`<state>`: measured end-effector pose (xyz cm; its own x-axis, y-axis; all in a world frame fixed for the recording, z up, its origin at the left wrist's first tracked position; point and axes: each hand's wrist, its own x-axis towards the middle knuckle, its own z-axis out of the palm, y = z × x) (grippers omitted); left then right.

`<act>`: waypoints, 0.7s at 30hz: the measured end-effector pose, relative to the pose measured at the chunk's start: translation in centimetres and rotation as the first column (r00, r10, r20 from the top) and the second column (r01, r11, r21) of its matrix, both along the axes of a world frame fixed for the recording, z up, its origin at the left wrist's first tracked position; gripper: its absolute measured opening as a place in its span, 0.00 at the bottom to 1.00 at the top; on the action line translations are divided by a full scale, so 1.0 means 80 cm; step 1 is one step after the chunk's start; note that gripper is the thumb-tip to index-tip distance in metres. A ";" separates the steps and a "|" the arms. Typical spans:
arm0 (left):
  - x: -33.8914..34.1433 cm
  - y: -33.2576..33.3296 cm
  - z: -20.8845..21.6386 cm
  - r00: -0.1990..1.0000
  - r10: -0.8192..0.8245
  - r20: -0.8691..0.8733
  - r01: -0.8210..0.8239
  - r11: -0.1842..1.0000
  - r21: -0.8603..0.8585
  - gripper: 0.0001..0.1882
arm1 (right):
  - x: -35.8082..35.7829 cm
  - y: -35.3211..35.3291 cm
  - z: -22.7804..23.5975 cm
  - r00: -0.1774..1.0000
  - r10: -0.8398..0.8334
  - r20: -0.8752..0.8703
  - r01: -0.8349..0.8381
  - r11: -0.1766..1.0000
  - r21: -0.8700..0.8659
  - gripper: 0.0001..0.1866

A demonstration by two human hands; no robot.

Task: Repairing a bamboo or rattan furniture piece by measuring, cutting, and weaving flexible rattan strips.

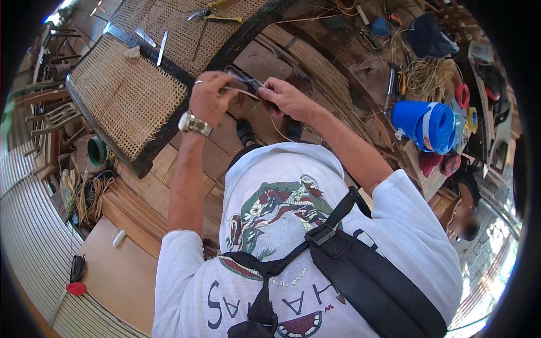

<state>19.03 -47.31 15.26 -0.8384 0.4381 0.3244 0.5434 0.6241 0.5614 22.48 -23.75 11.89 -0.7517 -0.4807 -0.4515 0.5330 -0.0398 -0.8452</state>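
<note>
A pale cane strip point(248, 93) runs between my hands, and its loose end curls down below the right one. My left hand point(209, 98), with a watch on its wrist, pinches the strip near the edge of the woven cane panel point(121, 87). In my right hand point(286, 99) is a dark, flat tool point(243, 76); its kind is unclear. The strip passes by the right fingers, close to this tool. The panel sits in a dark wooden frame point(163, 130), whose near edge shows short cut cane ends.
Pliers point(217, 18) and thin metal tools point(163, 48) lie on the panel. To the right stand a blue bucket point(414, 121) and a tangle of cane point(434, 79). Long cane bundles point(318, 73) stretch along the bench. Another person point(465, 217) is at far right.
</note>
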 end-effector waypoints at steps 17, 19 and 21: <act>0.105 0.017 -0.017 0.960 0.064 0.273 -0.044 0.996 -0.079 0.09 | -0.063 0.030 0.007 0.566 -0.752 0.339 0.824 0.518 -0.229 0.12; 0.115 0.001 -0.033 0.971 0.058 0.232 -0.062 0.998 0.007 0.08 | -0.067 0.042 -0.004 0.571 -0.755 0.322 0.821 0.521 -0.233 0.13; 0.128 -0.006 -0.032 0.790 0.077 0.608 -0.218 0.963 0.161 0.08 | -0.068 0.052 -0.025 0.625 -0.708 0.328 0.776 0.610 -0.162 0.12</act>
